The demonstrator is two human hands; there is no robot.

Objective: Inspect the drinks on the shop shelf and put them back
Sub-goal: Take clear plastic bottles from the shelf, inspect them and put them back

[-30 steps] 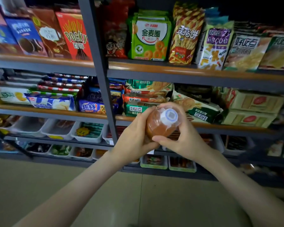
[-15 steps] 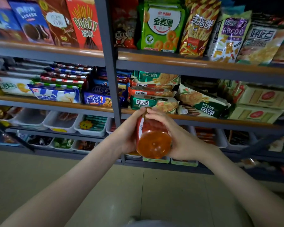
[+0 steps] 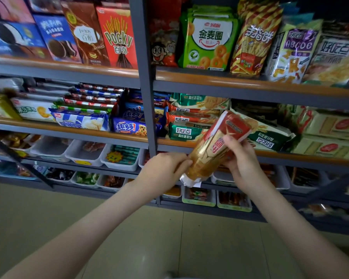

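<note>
The fingers [image 3: 181,165] of your left hand [image 3: 163,170] close on the neck of the drink bottle [image 3: 210,156] just above its white cap [image 3: 186,181], while your right hand [image 3: 240,160] curls round the red-and-gold labelled body, thumb pressed on the label. You hold the bottle in the air in front of the shelves, tilted — cap down toward your left, base up toward your right, in front of the green biscuit packs [image 3: 184,131] on the middle shelf [image 3: 89,129]. A red Pocky box [image 3: 118,37] stands above — white trays [image 3: 83,156] of small snacks sit below.
</note>
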